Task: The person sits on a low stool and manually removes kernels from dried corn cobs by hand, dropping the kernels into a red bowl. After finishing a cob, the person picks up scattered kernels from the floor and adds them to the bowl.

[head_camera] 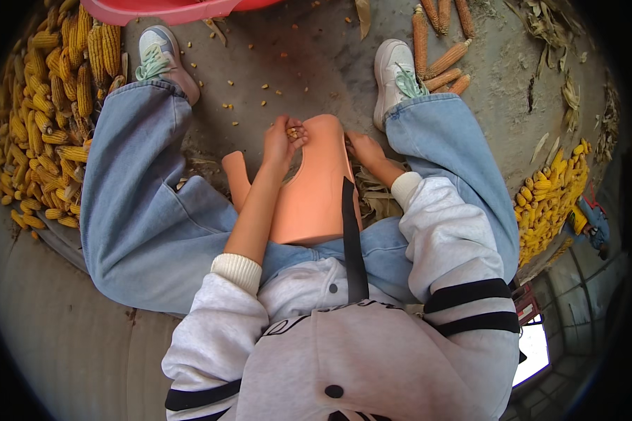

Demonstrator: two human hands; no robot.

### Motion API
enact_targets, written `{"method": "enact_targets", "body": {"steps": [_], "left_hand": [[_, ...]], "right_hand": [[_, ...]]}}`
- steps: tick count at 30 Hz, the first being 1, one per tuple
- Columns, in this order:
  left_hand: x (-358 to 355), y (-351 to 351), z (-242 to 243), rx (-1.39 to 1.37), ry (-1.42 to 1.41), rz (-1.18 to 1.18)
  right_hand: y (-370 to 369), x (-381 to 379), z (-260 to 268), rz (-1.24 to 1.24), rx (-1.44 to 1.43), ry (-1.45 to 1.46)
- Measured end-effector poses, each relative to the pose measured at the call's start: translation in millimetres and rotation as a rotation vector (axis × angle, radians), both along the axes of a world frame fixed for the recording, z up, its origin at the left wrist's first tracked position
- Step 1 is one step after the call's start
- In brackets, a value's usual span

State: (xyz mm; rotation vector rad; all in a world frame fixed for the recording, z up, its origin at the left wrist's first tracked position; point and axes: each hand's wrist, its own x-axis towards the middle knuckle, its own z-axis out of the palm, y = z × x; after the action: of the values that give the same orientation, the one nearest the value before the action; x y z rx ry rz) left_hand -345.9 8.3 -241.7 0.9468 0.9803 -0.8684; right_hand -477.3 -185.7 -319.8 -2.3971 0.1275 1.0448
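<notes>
My left hand (283, 138) is curled palm-up around a few yellow corn kernels (293, 132). It is beside the upper left edge of an orange plastic piece (312, 194) with a curved cut-out, which stands between my thighs. Against the right edge of that piece is my right hand (367, 151). Its fingertips are partly hidden there, so I cannot tell whether it grips anything. A black strap (351, 231) runs from my jacket onto the orange piece. Dry corn husks (378, 196) lie below my right wrist.
Corn ears with kernels (42, 126) are heaped at the left. Several bare cobs (446, 57) lie by my right shoe (395, 68). A red plastic tub (174, 13) is beyond my left shoe (158, 58). Loose kernels dot the concrete floor (295, 68). More corn (550, 202) and a person (592, 223) are at right.
</notes>
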Motion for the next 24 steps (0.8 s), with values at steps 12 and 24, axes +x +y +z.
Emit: {"method": "enact_targets", "body": {"steps": [12,24], "left_hand": [[-5,9,4,0.039,0.020,-0.081],[-5,9,6,0.046,0.014,-0.117]], "right_hand": [[-1,-27,-33,0.435,-0.121,-0.584],[-7,-23,-38,0.590,-0.036,-0.494]]}}
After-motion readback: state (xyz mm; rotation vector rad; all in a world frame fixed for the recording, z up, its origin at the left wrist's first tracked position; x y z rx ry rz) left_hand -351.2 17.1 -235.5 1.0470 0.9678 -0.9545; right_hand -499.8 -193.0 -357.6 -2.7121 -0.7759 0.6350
